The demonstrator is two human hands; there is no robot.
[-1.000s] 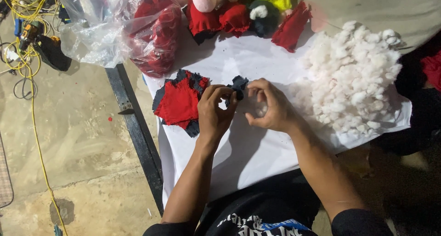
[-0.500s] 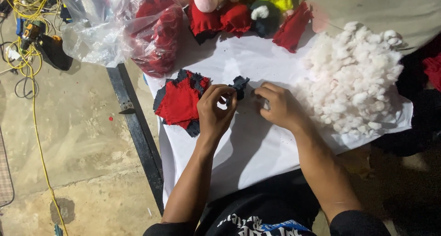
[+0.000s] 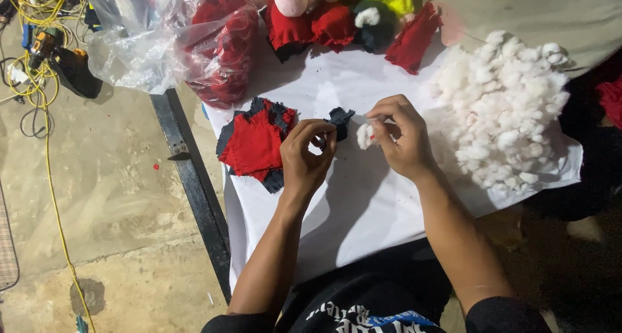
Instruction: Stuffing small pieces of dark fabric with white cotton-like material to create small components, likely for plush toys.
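My left hand (image 3: 307, 153) pinches a small dark fabric piece (image 3: 338, 120) over the white sheet (image 3: 363, 210). Just to its right, my right hand (image 3: 402, 135) holds a small tuft of white stuffing (image 3: 365, 135) close to that fabric piece. A stack of red and dark fabric pieces (image 3: 254, 144) lies left of my left hand. To the right of my right hand rests a big heap of white stuffing (image 3: 508, 106).
Finished red, dark and yellow plush pieces (image 3: 337, 19) line the far edge. A clear plastic bag with red fabric (image 3: 194, 38) sits at the upper left. A dark metal bar (image 3: 191, 177) borders the sheet's left side. Yellow cables and tools (image 3: 39, 41) lie on the concrete floor.
My right hand has come away from the stuffing heap with a white tuft and brought it back toward the dark fabric piece in my left hand.
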